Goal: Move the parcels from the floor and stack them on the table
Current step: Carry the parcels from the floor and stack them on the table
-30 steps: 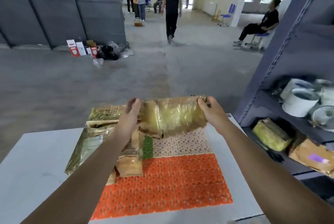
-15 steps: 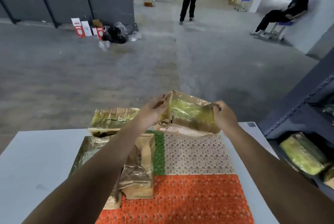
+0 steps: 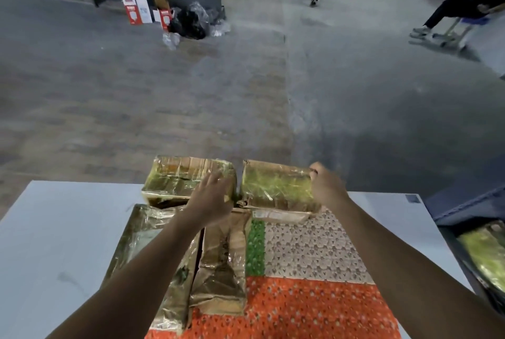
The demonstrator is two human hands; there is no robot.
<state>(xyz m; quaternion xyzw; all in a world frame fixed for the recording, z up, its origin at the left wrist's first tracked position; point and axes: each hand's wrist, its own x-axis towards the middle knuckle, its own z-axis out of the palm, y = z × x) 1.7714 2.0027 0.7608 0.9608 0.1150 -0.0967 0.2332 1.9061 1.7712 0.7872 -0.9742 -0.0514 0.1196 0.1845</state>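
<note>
Tape-wrapped brown cardboard parcel (image 3: 276, 188) on the far side of a white table (image 3: 68, 229), right grip (image 3: 326, 191) curled round its right edge, left grip (image 3: 211, 198) spread at its left edge

The parcel (image 3: 276, 188) now lies on the table (image 3: 68, 229), and the left hand (image 3: 213, 198) has let go.

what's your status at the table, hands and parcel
Left hand flat, holding nothing. Right hand grips the tape-wrapped yellow-green cardboard parcel, down on the white table beside a matching parcel. Nothing in the way.
</note>
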